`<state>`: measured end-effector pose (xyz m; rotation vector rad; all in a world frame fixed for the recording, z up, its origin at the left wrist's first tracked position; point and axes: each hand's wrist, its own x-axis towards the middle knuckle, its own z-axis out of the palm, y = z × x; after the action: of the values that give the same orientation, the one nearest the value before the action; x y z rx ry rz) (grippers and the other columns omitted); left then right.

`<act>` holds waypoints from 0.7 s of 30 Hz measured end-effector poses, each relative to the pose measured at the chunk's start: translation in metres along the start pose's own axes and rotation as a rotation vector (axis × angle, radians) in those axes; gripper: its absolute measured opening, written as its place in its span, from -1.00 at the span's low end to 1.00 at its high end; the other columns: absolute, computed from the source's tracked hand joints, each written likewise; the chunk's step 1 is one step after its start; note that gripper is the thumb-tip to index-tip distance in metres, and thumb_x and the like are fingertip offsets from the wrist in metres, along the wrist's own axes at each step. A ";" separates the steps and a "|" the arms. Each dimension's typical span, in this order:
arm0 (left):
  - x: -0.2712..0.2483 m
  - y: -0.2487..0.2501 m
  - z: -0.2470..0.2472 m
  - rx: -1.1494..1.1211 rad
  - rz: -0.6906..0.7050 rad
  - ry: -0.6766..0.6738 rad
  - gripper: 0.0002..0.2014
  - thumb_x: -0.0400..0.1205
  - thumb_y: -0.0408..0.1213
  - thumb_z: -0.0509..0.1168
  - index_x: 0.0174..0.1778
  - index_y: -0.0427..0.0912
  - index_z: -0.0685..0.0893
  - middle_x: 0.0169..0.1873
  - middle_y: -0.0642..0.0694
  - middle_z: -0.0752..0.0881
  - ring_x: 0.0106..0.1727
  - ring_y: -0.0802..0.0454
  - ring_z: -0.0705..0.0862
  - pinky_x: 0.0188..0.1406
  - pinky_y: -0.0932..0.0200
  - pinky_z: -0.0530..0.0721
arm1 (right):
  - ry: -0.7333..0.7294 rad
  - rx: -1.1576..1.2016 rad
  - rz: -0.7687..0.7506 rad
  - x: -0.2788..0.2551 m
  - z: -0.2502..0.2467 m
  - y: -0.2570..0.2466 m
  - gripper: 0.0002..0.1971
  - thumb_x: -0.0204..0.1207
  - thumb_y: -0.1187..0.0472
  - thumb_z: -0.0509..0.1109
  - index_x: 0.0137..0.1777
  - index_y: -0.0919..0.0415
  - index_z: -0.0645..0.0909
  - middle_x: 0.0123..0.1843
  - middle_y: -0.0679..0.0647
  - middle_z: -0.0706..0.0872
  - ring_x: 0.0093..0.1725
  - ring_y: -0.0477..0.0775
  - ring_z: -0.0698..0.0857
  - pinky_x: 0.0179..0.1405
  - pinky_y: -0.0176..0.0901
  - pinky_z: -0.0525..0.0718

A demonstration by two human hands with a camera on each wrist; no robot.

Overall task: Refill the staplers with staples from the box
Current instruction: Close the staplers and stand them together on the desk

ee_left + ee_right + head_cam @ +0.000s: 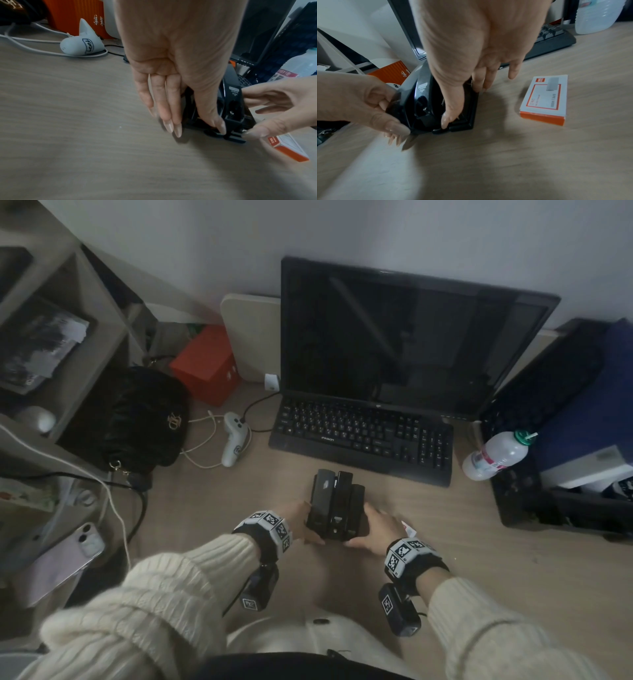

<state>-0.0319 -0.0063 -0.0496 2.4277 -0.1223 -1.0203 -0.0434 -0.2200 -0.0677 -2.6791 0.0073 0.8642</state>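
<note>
Three black staplers (337,508) stand side by side on the wooden desk (479,559), in front of the keyboard. My left hand (301,522) grips the left one, with its thumb (217,121) on the near end and its fingers (169,121) down the outer side. My right hand (373,525) holds the right stapler (467,119), thumb (448,117) at its near end and fingers (479,83) on the far side. The white and orange staple box (544,100) lies flat and closed just right of that hand. In the head view the box (409,529) is mostly hidden behind it.
A black keyboard (363,440) and monitor (404,337) stand behind the staplers. A plastic bottle (496,455) and a dark crate (548,474) sit to the right. A handbag (126,419), a white controller (233,440) with cables, an orange box (205,364) and a phone (65,556) lie to the left.
</note>
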 end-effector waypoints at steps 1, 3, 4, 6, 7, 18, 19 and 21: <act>0.001 0.000 0.000 0.001 -0.003 0.007 -0.59 0.41 -0.01 0.58 0.09 -0.13 0.77 -0.05 -0.10 0.82 -0.03 -0.02 0.75 -0.17 0.30 0.53 | 0.001 -0.002 -0.001 0.000 0.000 0.001 0.00 0.15 -0.33 0.56 0.56 -0.03 0.23 0.43 0.09 0.56 0.39 0.20 0.55 0.32 -0.01 0.55; 0.001 0.001 0.001 0.002 -0.010 0.017 -0.56 0.41 -0.01 0.58 0.12 -0.15 0.74 -0.11 -0.08 0.82 -0.03 0.01 0.76 -0.22 0.35 0.55 | 0.001 -0.017 -0.013 0.000 -0.002 0.003 -0.02 0.18 -0.31 0.56 0.56 -0.01 0.24 0.45 0.08 0.55 0.41 0.18 0.53 0.35 -0.02 0.53; 0.000 0.002 0.002 0.004 -0.011 0.020 -0.57 0.43 -0.03 0.57 0.12 -0.18 0.72 -0.22 -0.05 0.79 -0.10 0.06 0.75 -0.33 0.45 0.53 | 0.004 -0.023 -0.023 -0.001 -0.004 0.005 -0.02 0.20 -0.31 0.56 0.57 0.00 0.22 0.47 0.08 0.53 0.43 0.18 0.51 0.37 -0.02 0.51; -0.004 0.004 0.003 -0.028 -0.025 0.009 -0.59 0.47 -0.13 0.56 0.16 -0.22 0.66 -0.42 0.04 0.64 -0.40 0.28 0.66 -0.57 0.55 0.47 | 0.035 -0.042 -0.030 -0.005 -0.008 0.009 0.02 0.25 -0.30 0.54 0.63 0.02 0.14 0.55 0.07 0.44 0.51 0.16 0.43 0.46 -0.01 0.42; -0.006 0.004 0.003 -0.045 -0.027 0.004 -0.57 0.48 -0.17 0.56 0.19 -0.23 0.63 -0.47 0.08 0.60 -0.56 0.35 0.61 -0.60 0.55 0.48 | 0.067 -0.064 -0.033 -0.008 -0.011 0.012 0.05 0.27 -0.29 0.53 0.66 0.03 0.09 0.60 0.06 0.37 0.56 0.15 0.37 0.51 0.01 0.38; -0.020 -0.008 0.007 -0.037 -0.022 0.024 -0.32 0.52 -0.22 0.51 0.51 -0.23 0.37 -0.16 -0.14 0.75 -0.28 0.31 0.76 -0.26 0.37 0.63 | 0.096 -0.122 0.180 -0.036 -0.017 0.059 -0.12 0.24 -0.24 0.56 0.53 -0.05 0.28 0.48 -0.02 0.41 0.43 0.14 0.42 0.38 0.02 0.47; -0.020 -0.008 0.007 -0.060 -0.030 0.029 -0.32 0.52 -0.23 0.51 0.51 -0.25 0.37 -0.16 -0.16 0.75 -0.28 0.29 0.77 -0.24 0.35 0.65 | 0.090 -0.102 0.177 -0.035 -0.015 0.059 -0.13 0.24 -0.23 0.57 0.51 -0.02 0.31 0.46 0.01 0.43 0.41 0.14 0.46 0.36 0.00 0.51; -0.022 -0.005 0.010 -0.127 -0.031 -0.007 -0.30 0.55 -0.32 0.48 0.54 -0.33 0.28 -0.43 -0.06 0.64 -0.61 0.36 0.64 -0.46 0.39 0.62 | 0.083 -0.048 0.159 -0.033 -0.013 0.055 -0.16 0.23 -0.17 0.61 0.48 0.04 0.36 0.43 0.06 0.46 0.37 0.15 0.53 0.34 -0.05 0.55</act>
<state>-0.0547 0.0003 -0.0439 2.3179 -0.0213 -1.0185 -0.0687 -0.2795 -0.0562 -2.7873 0.2239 0.8075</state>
